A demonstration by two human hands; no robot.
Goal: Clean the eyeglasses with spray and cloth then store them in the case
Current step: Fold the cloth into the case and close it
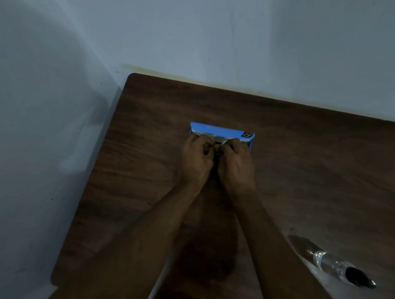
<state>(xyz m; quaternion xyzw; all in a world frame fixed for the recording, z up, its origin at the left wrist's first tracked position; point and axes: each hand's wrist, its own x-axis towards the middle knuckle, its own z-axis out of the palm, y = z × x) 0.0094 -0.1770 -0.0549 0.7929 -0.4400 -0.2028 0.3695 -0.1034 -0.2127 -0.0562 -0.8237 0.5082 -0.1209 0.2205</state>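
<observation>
Dim grey-blue walls at far left, meeting in a corner behind a dark wood tabletop [138, 192]. At centre, well back from the near edge, blue case [221, 129], lid apparently raised and mouth toward the person. On its near lip, left hand [194, 161], clenched, fingers curled over into the mouth. Just beside it, right hand [236, 165], thumbs almost touching, gripping the same lip the same way. Between the fingers, something pale with a dark part, too hidden to call eyeglasses or cloth; probably both, going into the case. Far right and nearer, spray bottle [344, 269] lying on its side, black top pointing right, well apart from both hands. Risks from here, as a judgement:

- closing the lid over a temple or a fold of cloth not fully seated, bending the frame or blocking the latch
- pressing fingertips hard onto the lenses and smearing them
- sliding the light case toward the wall under a two-handed push
- rolling of the tipped bottle off the tabletop, or a leak from its nozzle, if nudged by the right forearm on withdrawal
</observation>
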